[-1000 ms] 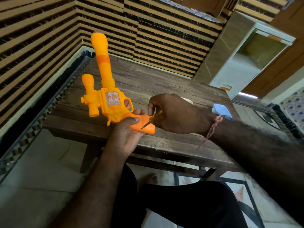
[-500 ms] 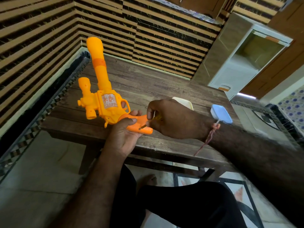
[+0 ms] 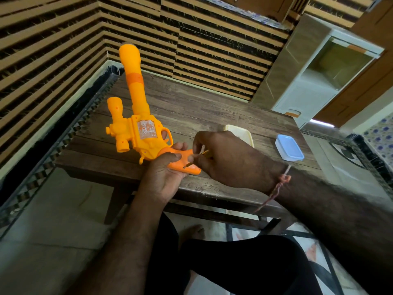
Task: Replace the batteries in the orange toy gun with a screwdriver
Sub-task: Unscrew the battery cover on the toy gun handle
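The left hand (image 3: pixel 164 176) grips the gun (image 3: pixel 139 133) by its grip, barrel pointing to 12 o'clock over the table (image 3: pixel 212 107) near edge. The right hand (image 3: pixel 225 156) pinches the screwdriver (image 3: pixel 196 159), tip at the grip's screw toward 8 o'clock. Best to keep the tip seated square, press in firmly, turn slowly, and brace the gun steady.

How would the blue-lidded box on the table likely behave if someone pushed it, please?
The box looks like thin plastic, so it is probably light and would slide rather than tip, being low and flat. The table is rough-looking wood, which might drag on it a little. Its contents cannot be seen, so its weight is uncertain.
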Motion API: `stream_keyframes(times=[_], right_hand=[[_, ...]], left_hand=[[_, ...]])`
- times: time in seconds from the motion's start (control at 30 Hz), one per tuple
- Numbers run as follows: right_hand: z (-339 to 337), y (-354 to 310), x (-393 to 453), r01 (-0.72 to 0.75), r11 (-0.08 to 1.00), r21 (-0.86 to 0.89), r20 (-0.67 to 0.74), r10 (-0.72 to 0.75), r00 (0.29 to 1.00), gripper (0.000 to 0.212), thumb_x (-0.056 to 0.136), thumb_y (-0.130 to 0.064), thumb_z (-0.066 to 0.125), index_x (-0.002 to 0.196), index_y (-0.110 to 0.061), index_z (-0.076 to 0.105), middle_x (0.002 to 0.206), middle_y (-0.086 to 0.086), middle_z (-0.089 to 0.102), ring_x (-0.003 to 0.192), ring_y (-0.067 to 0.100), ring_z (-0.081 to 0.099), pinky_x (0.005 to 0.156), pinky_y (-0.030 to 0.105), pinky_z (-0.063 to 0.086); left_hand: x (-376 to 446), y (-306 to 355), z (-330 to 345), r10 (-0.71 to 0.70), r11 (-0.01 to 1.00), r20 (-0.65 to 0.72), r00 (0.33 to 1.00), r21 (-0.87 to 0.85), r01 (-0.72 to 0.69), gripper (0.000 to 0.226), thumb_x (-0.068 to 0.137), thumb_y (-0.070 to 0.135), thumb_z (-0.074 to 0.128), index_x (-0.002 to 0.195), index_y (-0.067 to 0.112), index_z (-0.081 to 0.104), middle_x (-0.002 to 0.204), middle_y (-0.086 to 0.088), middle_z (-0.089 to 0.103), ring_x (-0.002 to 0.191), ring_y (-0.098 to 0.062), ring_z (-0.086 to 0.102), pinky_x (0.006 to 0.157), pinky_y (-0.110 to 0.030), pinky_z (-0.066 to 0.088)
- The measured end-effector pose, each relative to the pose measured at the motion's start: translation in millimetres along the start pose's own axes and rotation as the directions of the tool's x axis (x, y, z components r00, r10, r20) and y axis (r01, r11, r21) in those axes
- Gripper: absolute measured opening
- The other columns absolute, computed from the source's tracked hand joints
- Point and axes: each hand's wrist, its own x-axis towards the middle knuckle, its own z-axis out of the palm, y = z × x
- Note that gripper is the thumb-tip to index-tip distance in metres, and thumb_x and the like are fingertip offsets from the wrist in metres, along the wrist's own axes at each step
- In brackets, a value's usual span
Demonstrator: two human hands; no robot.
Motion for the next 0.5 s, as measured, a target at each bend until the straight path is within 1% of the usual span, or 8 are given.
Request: stream_keyframes(times=[0.07, 0.1, 0.13, 0.2, 0.23, 0.33, 0.43, 0.5], right_hand=[[1.1, 1.8, -0.4, -0.005, 0.999, -0.04, -0.024, 0.004, 1.0, 0.018, 0.097, -0.031, 0.051, 0.103, -0.017, 0.06, 0.088, 0.004, 0.068, 0.079, 0.021, 0.064, 0.069, 0.035, 0.053], [1.3, 2.7, -0.8, -0.003, 0.999, -0.041, -0.03, 0.002, 1.0, 0.016, 0.096, -0.028, 0.051, 0.105, -0.017, 0.059, 0.089, 0.004, 0.067, 0.079, 0.021, 0.063, 0.068, 0.035, 0.053], [0.8, 2.9, -1.8, 0.002, 1.0, -0.025, -0.023, -0.002, 1.0, 0.016, 0.093, -0.024, 0.054, 0.108, -0.019, 0.058, 0.089, 0.001, 0.066, 0.079, 0.019, 0.062, 0.068, 0.033, 0.052], [1.1, 2.5, -4.9, 0.017, 1.0, 0.014, 0.004, -0.017, 1.0, 0.027, 0.086, -0.012, 0.06, 0.111, -0.021, 0.056, 0.085, -0.009, 0.057, 0.075, 0.009, 0.054, 0.063, 0.021, 0.044], [1.9, 2.6, -6.1, 0.02, 0.999, 0.026, 0.01, -0.02, 1.0, 0.031, 0.083, -0.008, 0.062, 0.11, -0.021, 0.057, 0.083, -0.015, 0.05, 0.072, 0.004, 0.049, 0.061, 0.014, 0.039], [4.6, 5.8, -7.5, 0.0, 0.996, 0.089, -0.023, 0.002, 1.0, 0.029, 0.079, -0.007, 0.069, 0.103, -0.021, 0.06, 0.082, -0.015, 0.051, 0.067, 0.0, 0.047, 0.06, 0.012, 0.036], [6.7, 6.6, -7.0, -0.014, 0.991, 0.131, -0.043, 0.02, 0.999, 0.013, 0.085, -0.022, 0.07, 0.095, -0.02, 0.062, 0.077, -0.013, 0.057, 0.064, 0.0, 0.051, 0.058, 0.015, 0.038], [8.7, 5.7, -5.7, -0.022, 0.994, 0.105, -0.08, 0.031, 0.996, 0.012, 0.094, -0.029, 0.059, 0.095, -0.017, 0.062, 0.079, -0.006, 0.064, 0.069, 0.01, 0.059, 0.062, 0.025, 0.046]], left_hand=[[-1.9, 0.7, 2.0, -0.005, 1.0, -0.019, 1.0, 0.0, 0.005, 0.042, 0.069, 0.0, 0.06, 0.11, 0.009, 0.059, 0.118, -0.014, 0.061, 0.123, -0.033, 0.058, 0.096, -0.06, 0.047], [-2.3, -0.7, 1.4, 0.011, 1.0, -0.026, 1.0, 0.006, -0.011, 0.036, 0.073, -0.001, 0.057, 0.107, 0.01, 0.064, 0.115, -0.013, 0.064, 0.126, -0.034, 0.056, 0.099, -0.061, 0.045], [-3.9, -0.6, 3.0, 0.026, 1.0, -0.018, 1.0, 0.008, -0.026, 0.03, 0.08, -0.003, 0.053, 0.096, 0.014, 0.072, 0.107, -0.008, 0.069, 0.123, -0.033, 0.058, 0.102, -0.062, 0.042], [-7.5, 1.3, 8.3, 0.053, 0.998, 0.001, 0.999, 0.016, -0.053, 0.053, 0.09, -0.007, 0.041, 0.07, 0.025, 0.079, 0.087, 0.002, 0.074, 0.111, -0.025, 0.062, 0.105, -0.062, 0.037], [-8.2, 1.5, 8.4, 0.068, 0.998, 0.007, 0.998, 0.017, -0.068, 0.056, 0.09, -0.007, 0.041, 0.066, 0.028, 0.078, 0.082, 0.005, 0.074, 0.105, -0.022, 0.062, 0.104, -0.062, 0.037], [-7.2, 1.5, 8.3, 0.074, 0.997, 0.042, 0.996, -0.004, -0.074, 0.042, 0.079, -0.005, 0.051, 0.075, 0.029, 0.076, 0.084, 0.004, 0.072, 0.1, -0.019, 0.065, 0.094, -0.058, 0.045], [-5.8, -0.3, 6.7, 0.053, 0.999, 0.029, 0.998, -0.013, -0.052, 0.042, 0.083, -0.005, 0.049, 0.072, 0.023, 0.078, 0.086, 0.001, 0.072, 0.095, -0.019, 0.068, 0.081, -0.049, 0.055], [-5.1, 0.3, 6.0, 0.012, 1.0, 0.019, 1.0, -0.002, -0.012, 0.025, 0.075, 0.0, 0.055, 0.088, 0.013, 0.072, 0.1, -0.007, 0.07, 0.104, -0.025, 0.066, 0.092, -0.055, 0.05]])
